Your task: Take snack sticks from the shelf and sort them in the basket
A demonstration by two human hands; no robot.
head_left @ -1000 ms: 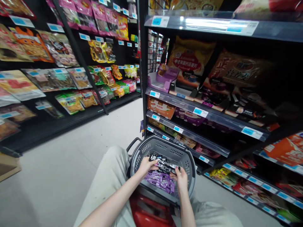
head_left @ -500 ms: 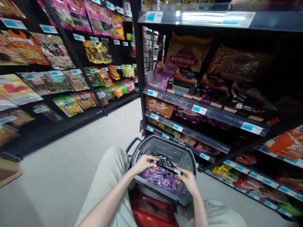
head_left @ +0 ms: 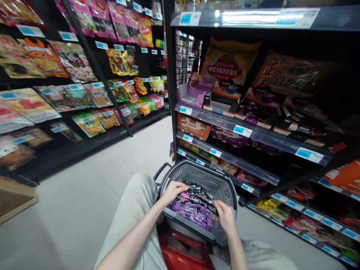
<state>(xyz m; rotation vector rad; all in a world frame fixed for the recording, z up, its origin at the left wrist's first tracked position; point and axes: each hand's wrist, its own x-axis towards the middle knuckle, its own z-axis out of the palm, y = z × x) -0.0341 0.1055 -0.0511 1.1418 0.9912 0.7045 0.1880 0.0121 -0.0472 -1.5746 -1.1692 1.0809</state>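
A grey plastic basket sits in front of my knees on the shop floor. Inside lie several black sachets on top of purple sachets. My left hand is curled over the left end of the bundle of black sachets. At the right end, my right hand pinches the same bundle. Both hands are inside the basket's near half.
A dark shelf unit with blue price tags stands right behind the basket. It holds a purple display box and large snack bags. Hanging snack packets line the left wall. A red basket lies under my arms, a cardboard box at far left.
Both hands have gathered the black sachets into a bundle and shifted slightly; the right hand moved toward the basket's near right rim. The view drifted a little.
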